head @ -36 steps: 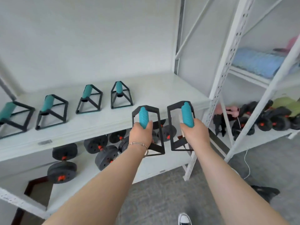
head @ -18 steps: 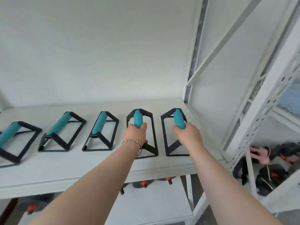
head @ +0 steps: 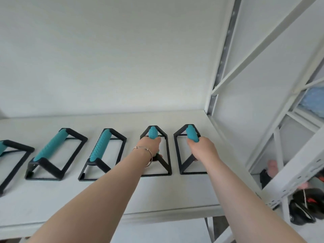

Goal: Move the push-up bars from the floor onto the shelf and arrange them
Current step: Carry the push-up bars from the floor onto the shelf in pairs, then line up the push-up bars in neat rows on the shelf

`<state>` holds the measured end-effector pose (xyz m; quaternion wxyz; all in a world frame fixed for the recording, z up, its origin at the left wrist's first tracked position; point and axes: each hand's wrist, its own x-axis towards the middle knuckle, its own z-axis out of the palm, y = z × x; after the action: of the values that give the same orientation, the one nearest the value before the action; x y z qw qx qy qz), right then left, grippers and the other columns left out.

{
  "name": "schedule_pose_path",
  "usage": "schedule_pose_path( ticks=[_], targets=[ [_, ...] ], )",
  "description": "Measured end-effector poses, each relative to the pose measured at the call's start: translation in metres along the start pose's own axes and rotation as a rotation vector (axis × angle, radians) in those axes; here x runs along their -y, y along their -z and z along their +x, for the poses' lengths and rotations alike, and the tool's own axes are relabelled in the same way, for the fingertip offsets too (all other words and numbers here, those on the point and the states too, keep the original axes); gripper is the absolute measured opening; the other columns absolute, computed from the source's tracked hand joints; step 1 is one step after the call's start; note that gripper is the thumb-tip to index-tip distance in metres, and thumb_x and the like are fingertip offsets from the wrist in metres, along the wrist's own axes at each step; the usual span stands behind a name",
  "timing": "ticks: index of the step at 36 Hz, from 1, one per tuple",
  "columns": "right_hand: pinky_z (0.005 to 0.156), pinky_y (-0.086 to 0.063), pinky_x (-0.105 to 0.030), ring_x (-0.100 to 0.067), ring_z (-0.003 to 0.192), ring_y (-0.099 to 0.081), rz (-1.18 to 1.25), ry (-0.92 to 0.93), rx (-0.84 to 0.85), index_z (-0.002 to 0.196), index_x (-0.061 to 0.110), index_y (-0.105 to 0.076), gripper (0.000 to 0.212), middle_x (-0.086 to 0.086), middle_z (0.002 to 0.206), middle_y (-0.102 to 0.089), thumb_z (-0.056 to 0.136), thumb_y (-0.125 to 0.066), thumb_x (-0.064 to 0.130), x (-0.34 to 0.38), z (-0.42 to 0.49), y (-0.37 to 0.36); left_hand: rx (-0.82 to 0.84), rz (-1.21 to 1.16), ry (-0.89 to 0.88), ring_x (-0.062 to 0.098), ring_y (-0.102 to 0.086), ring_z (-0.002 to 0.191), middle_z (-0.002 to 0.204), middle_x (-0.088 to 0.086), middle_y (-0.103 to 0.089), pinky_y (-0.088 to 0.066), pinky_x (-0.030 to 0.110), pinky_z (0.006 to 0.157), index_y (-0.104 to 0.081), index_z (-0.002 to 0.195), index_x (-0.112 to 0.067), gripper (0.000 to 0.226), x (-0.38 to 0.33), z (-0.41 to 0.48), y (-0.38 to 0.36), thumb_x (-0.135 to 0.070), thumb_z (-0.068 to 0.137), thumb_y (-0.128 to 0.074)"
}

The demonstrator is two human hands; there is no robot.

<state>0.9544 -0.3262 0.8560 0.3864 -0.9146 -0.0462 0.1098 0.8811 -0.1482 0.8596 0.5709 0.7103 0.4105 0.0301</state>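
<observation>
**Last two bars now standing on the shelf**

The white metal shelf [head: 157, 195] now carries a full row. A second ago the two bars were held in the air in front of its edge, above the lower tier; half a second ago they were coming down onto the board; now their black frames appear to sit flat on it, at the right end of the row, just beside each other.

Three more black-framed push-up bars with teal grips [head: 103, 151] stand to the left, evenly spaced but angled differently.

The left hand [head: 150, 146] is closed around the teal handle of the fourth push-up bar [head: 152, 133]. The right hand [head: 201, 148] grips the handle of the rightmost push-up bar [head: 191, 133].

Placement looks done; what remains, I judge, is letting go and perhaps squaring the angles.

A thin metal bracelet [head: 145, 149] circles the left wrist.
</observation>
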Motion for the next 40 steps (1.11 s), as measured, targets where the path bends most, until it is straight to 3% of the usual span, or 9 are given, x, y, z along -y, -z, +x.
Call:
schedule_pose_path(
  ticks=[4, 9, 11, 14, 18, 21, 24, 32, 40],
  targets=[
    [0.052, -0.046, -0.026, -0.017, 0.046, -0.066, -0.027, -0.005, 0.004, 0.088, 0.014, -0.058, 0.033, -0.003, 0.073, -0.068, 0.083, -0.049, 0.045, -0.001, 0.005, -0.001, -0.003, -0.008, 0.019, 0.020, -0.064, 0.039, 0.075, 0.008, -0.063, -0.047, 0.023, 0.035, -0.044, 0.080, -0.016, 0.024, -0.001, 0.004, -0.002, -0.036, 0.087, -0.055],
    [0.053, -0.047, -0.027, -0.017, 0.046, -0.066, -0.017, -0.004, 0.000, 0.089, 0.014, -0.058, 0.032, -0.004, 0.074, -0.068, 0.083, -0.049, 0.044, -0.001, 0.004, -0.002, -0.003, 0.002, 0.008, 0.022, -0.066, 0.043, 0.078, 0.009, -0.065, -0.048, 0.024, 0.036, -0.045, 0.081, -0.015, 0.023, -0.001, 0.003, 0.000, -0.036, 0.086, -0.055],
    [0.053, -0.047, -0.027, -0.019, 0.049, -0.067, -0.015, 0.004, -0.001, 0.091, 0.012, -0.059, 0.033, -0.004, 0.075, -0.068, 0.083, -0.050, 0.043, 0.000, 0.003, -0.001, -0.013, 0.044, -0.020, 0.022, -0.068, 0.049, 0.079, 0.009, -0.065, -0.055, 0.029, 0.044, -0.046, 0.081, -0.015, 0.024, 0.000, 0.001, 0.001, -0.037, 0.086, -0.054],
    [0.058, -0.046, -0.031, -0.026, 0.070, -0.066, -0.095, 0.025, -0.025, 0.102, 0.012, -0.052, 0.039, -0.006, 0.087, -0.063, 0.085, -0.051, 0.047, 0.003, 0.001, 0.001, -0.064, 0.168, -0.101, 0.026, -0.066, 0.065, 0.080, 0.009, -0.065, -0.061, 0.038, 0.066, -0.052, 0.081, -0.012, 0.029, 0.001, -0.006, 0.004, -0.041, 0.086, -0.052],
    [0.071, -0.042, -0.039, -0.035, 0.102, -0.051, -0.335, 0.214, -0.247, 0.128, 0.010, -0.041, 0.057, -0.012, 0.115, -0.053, 0.089, -0.053, 0.049, 0.010, -0.010, 0.000, -0.225, 0.393, -0.259, 0.018, -0.053, 0.059, 0.071, 0.002, -0.055, -0.039, 0.028, 0.048, -0.053, 0.090, -0.007, 0.036, 0.004, -0.016, 0.016, -0.043, 0.091, -0.044],
    [0.082, -0.042, -0.042, -0.035, 0.110, -0.047, -0.398, 0.369, -0.363, 0.138, 0.011, -0.039, 0.061, -0.013, 0.123, -0.052, 0.090, -0.054, 0.046, 0.024, -0.022, -0.005, -0.380, 0.547, -0.377, 0.025, -0.057, 0.086, 0.097, 0.006, -0.060, -0.047, 0.035, 0.067, -0.050, 0.110, -0.011, 0.040, 0.010, -0.024, 0.035, -0.046, 0.093, -0.041],
    [0.091, -0.038, -0.043, -0.034, 0.113, -0.047, -0.415, 0.489, -0.374, 0.140, 0.011, -0.038, 0.062, -0.013, 0.125, -0.054, 0.091, -0.052, 0.047, 0.044, -0.035, -0.022, -0.533, 0.756, -0.515, 0.031, -0.048, 0.111, 0.121, 0.010, -0.055, -0.042, 0.042, 0.084, -0.047, 0.124, -0.012, 0.045, 0.022, -0.028, 0.063, -0.045, 0.094, -0.041],
    [0.106, -0.032, -0.045, -0.033, 0.125, -0.042, -0.455, 0.751, -0.352, 0.143, 0.009, -0.038, 0.068, -0.013, 0.132, -0.053, 0.090, -0.052, 0.049, 0.117, -0.079, -0.092, -0.694, 1.020, -0.615, 0.028, -0.030, 0.135, 0.139, 0.007, -0.044, -0.025, 0.043, 0.112, -0.035, 0.138, -0.014, 0.055, 0.061, -0.024, 0.176, -0.045, 0.092, -0.044],
    [0.103, -0.035, -0.040, -0.030, 0.124, -0.045, -0.383, 0.819, -0.310, 0.143, 0.011, -0.040, 0.065, -0.009, 0.133, -0.053, 0.091, -0.052, 0.049, 0.206, -0.130, -0.200, -0.764, 1.038, -0.553, 0.030, -0.025, 0.140, 0.146, 0.008, -0.039, -0.022, 0.046, 0.113, -0.031, 0.142, -0.015, 0.060, 0.116, -0.004, 0.322, -0.046, 0.093, -0.044]
  ],
)
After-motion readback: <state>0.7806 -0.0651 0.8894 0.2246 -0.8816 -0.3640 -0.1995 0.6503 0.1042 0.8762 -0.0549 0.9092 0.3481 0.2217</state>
